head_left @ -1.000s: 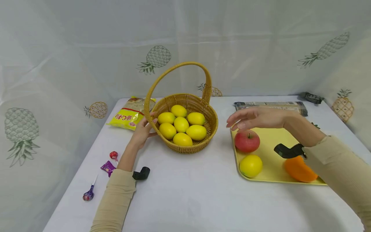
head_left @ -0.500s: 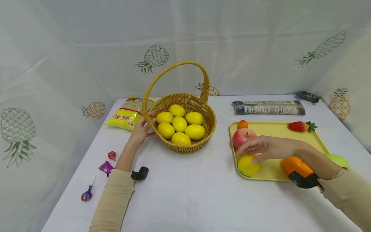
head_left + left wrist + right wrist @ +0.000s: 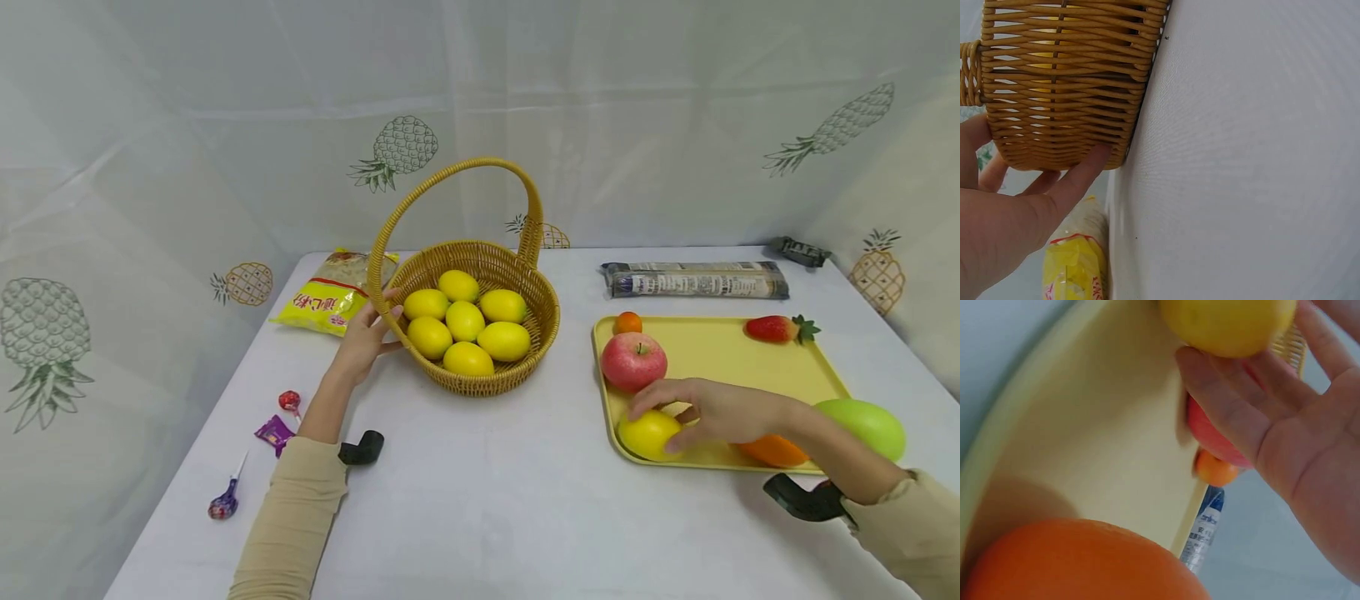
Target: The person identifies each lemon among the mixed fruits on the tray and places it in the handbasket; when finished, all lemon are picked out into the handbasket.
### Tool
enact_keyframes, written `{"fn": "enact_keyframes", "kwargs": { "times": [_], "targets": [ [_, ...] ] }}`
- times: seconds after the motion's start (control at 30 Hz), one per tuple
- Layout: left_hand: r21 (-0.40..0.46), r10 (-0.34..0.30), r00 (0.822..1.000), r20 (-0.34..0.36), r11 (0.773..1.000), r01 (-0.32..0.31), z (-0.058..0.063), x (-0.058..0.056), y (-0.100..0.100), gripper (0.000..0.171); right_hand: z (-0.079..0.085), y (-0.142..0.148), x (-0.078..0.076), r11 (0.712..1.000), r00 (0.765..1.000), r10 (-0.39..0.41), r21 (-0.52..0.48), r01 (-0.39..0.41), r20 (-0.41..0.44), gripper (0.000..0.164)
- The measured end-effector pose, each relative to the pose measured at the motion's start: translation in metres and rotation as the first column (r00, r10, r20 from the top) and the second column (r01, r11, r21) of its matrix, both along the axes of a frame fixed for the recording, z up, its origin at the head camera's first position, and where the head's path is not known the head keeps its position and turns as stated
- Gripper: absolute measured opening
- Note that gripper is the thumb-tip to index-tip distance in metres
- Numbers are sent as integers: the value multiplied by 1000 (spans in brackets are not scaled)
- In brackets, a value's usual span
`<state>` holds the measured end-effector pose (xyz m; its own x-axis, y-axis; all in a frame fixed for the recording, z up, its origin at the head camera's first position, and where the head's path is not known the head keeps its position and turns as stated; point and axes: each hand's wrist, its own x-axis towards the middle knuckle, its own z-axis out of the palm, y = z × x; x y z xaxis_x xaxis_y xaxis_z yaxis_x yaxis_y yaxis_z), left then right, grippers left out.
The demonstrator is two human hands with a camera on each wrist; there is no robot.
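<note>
My right hand [image 3: 712,410] reaches over the front left corner of the yellow tray [image 3: 720,350], thumb and fingers around a lemon [image 3: 643,433]. In the right wrist view the lemon [image 3: 1225,325] lies against the fingertips, the thumb on its other side. A red apple [image 3: 633,363] sits just behind it. My left hand [image 3: 362,343] rests against the left side of a wicker basket [image 3: 536,367] near the handle base. In the left wrist view its extended digits touch the woven wall [image 3: 1072,125]. Several lemons [image 3: 465,321] fill the basket's bottom.
The tray also bears a small orange fruit [image 3: 627,322], a strawberry [image 3: 772,328] and an orange fruit [image 3: 776,451]. A green fruit [image 3: 862,425] is at its right. A long packet [image 3: 697,280] lies behind. A yellow bag [image 3: 322,304] and lollipops [image 3: 223,504] are at left.
My right hand has come down from above the apple to the lemon at the tray's front corner, and its fingers have closed around it. The left hand stays at the basket.
</note>
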<state>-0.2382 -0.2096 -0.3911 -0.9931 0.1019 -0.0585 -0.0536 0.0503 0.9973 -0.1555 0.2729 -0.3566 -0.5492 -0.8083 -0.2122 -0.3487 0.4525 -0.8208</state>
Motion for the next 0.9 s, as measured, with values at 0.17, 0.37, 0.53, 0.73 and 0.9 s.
{"fn": "enact_keyframes", "kwargs": {
  "times": [0.17,0.37,0.53,0.73,0.9],
  "targets": [
    [-2,3,1000,-3,1000,-3,1,0,-2,50,-3,-1,0,999,1000,-22,46,23,-17,47],
    [1,1,1000,-6,1000,-1,3,0,-2,51,11,0,-7,997,998,-53,51,52,19,46],
    [-7,5,1000,-14,1000,-5,4,1,-3,50,44,-9,-32,995,996,-85,-54,86,33,49],
    [8,1,1000,0,1000,-1,1,0,-4,49,73,-44,-78,978,977,-195,-62,201,90,51],
    [34,-3,1000,15,999,2,1,-1,0,48,76,-85,-116,970,965,-236,-33,241,113,59]
  ]
}}
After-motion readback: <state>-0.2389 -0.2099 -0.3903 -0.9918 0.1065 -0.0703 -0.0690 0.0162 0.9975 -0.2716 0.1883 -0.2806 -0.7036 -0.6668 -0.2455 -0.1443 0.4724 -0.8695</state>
